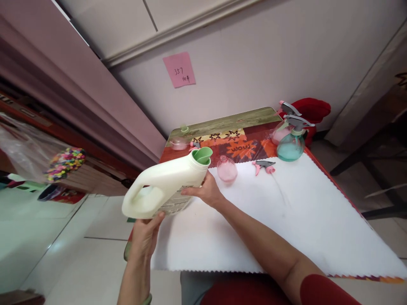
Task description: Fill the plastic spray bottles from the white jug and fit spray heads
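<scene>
A cream detergent jug (165, 184) with a green open spout (203, 155) is tilted on its side above the table's left edge. My left hand (144, 235) grips its bottom from below. My right hand (206, 190) wraps its body near the neck. The spout points toward a small pink bottle (227, 168) with no cap, standing on the white cloth (286, 220). A loose pink and grey spray head (264, 165) lies just right of that bottle.
A teal spray bottle (290, 144) and a pink spray bottle (281, 131) stand at the far right of the table. Another pink bottle (179, 144) and a green cap (185, 128) sit at the far left. A pink note (179, 70) hangs on the wall.
</scene>
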`<control>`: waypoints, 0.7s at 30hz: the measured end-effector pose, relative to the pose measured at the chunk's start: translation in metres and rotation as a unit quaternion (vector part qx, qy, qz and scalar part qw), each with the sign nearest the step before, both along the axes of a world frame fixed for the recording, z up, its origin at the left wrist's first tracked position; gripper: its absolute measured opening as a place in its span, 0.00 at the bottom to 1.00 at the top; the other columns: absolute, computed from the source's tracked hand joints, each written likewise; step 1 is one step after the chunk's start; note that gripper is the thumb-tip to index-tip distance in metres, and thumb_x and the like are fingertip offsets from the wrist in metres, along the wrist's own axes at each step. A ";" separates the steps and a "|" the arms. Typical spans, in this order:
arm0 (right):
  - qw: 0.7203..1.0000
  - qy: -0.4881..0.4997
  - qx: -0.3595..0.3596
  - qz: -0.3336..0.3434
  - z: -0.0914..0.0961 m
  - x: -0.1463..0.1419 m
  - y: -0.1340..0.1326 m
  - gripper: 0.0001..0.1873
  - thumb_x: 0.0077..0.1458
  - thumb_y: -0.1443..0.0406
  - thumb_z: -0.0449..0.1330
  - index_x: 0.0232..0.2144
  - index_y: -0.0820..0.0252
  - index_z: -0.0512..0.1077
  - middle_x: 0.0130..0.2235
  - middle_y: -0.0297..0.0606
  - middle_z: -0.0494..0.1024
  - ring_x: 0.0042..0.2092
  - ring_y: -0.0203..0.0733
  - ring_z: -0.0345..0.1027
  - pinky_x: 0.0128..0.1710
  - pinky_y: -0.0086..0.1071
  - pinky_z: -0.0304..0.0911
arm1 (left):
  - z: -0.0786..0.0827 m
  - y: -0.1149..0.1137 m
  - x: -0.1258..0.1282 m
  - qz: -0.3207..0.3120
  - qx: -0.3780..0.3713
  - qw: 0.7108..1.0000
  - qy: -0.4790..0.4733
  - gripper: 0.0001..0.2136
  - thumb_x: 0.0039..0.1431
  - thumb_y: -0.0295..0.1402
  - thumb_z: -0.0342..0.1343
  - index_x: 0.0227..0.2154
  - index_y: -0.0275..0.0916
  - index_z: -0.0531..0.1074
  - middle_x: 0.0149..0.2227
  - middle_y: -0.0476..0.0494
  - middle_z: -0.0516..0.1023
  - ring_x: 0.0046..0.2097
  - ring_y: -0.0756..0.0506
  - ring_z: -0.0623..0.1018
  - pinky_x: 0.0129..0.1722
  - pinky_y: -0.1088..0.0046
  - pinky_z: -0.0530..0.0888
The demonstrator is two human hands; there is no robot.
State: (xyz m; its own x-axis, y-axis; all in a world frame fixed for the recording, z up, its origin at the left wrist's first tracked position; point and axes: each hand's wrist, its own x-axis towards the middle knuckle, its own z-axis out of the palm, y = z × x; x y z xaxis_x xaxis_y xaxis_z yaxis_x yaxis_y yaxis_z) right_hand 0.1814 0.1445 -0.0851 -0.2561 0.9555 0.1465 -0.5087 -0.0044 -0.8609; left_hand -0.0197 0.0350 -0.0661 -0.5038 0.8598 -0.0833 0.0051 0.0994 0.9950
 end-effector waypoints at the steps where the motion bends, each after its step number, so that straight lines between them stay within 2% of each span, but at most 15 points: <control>1: 1.000 -0.022 0.006 -0.021 -0.001 -0.001 -0.001 0.43 0.30 0.55 0.81 0.51 0.55 0.73 0.50 0.41 0.83 0.51 0.51 0.75 0.53 0.45 0.72 | -0.002 0.001 -0.004 0.012 0.008 1.000 -0.004 0.45 0.40 0.40 0.77 0.64 0.46 0.67 0.65 0.34 0.73 0.65 0.30 0.73 0.61 0.48 0.74; 5: 0.990 -0.095 0.072 -0.074 -0.001 -0.004 -0.005 0.45 0.32 0.55 0.81 0.53 0.53 0.72 0.50 0.40 0.82 0.51 0.51 0.74 0.55 0.45 0.69 | -0.007 0.006 -0.013 0.094 0.018 0.995 0.011 0.56 0.46 0.38 0.75 0.73 0.51 0.46 0.71 0.29 0.62 0.68 0.32 0.70 0.62 0.47 0.72; 7: 0.982 -0.125 0.120 -0.079 0.001 -0.003 -0.006 0.44 0.34 0.55 0.81 0.54 0.52 0.73 0.52 0.40 0.81 0.52 0.51 0.74 0.58 0.45 0.67 | -0.009 0.007 -0.014 0.122 0.022 0.990 0.070 0.58 0.46 0.38 0.74 0.74 0.49 0.42 0.73 0.26 0.56 0.70 0.32 0.66 0.66 0.46 0.67; 10: 0.970 -0.148 0.181 -0.060 0.005 -0.002 -0.006 0.44 0.38 0.54 0.79 0.58 0.48 0.72 0.56 0.40 0.79 0.57 0.52 0.72 0.61 0.45 0.64 | -0.009 0.014 -0.015 0.093 0.065 0.977 0.183 0.49 0.47 0.40 0.73 0.71 0.45 0.55 0.73 0.30 0.57 0.72 0.32 0.62 0.68 0.51 0.62; 14: 0.961 -0.170 0.217 -0.025 0.005 0.000 -0.005 0.47 0.45 0.51 0.76 0.66 0.45 0.65 0.64 0.41 0.73 0.64 0.53 0.67 0.67 0.48 0.58 | 0.000 0.030 -0.027 0.036 0.077 0.966 0.245 0.40 0.47 0.41 0.71 0.64 0.41 0.66 0.63 0.32 0.72 0.65 0.34 0.72 0.63 0.60 0.68; 17: 0.964 -0.178 0.194 -0.021 0.001 -0.002 -0.005 0.48 0.51 0.50 0.73 0.70 0.45 0.59 0.70 0.43 0.66 0.68 0.56 0.60 0.68 0.51 0.56 | 0.011 0.039 -0.036 0.030 0.024 0.945 0.325 0.31 0.49 0.44 0.68 0.57 0.40 0.72 0.51 0.37 0.80 0.53 0.36 0.78 0.54 0.61 0.74; 19: 0.972 -0.167 0.162 -0.043 -0.001 -0.003 -0.004 0.49 0.53 0.49 0.71 0.71 0.47 0.56 0.71 0.47 0.63 0.69 0.57 0.59 0.66 0.52 0.59 | 0.016 0.038 -0.038 0.053 -0.012 0.918 0.393 0.26 0.52 0.43 0.65 0.53 0.40 0.74 0.44 0.40 0.81 0.45 0.38 0.79 0.50 0.60 0.74; 21: 0.978 -0.146 0.123 -0.078 -0.002 -0.004 -0.004 0.48 0.53 0.48 0.70 0.70 0.50 0.56 0.69 0.50 0.64 0.67 0.56 0.62 0.62 0.51 0.64 | 0.014 0.033 -0.040 0.094 -0.036 0.898 0.428 0.21 0.54 0.42 0.62 0.50 0.41 0.75 0.39 0.43 0.81 0.40 0.39 0.78 0.48 0.59 0.74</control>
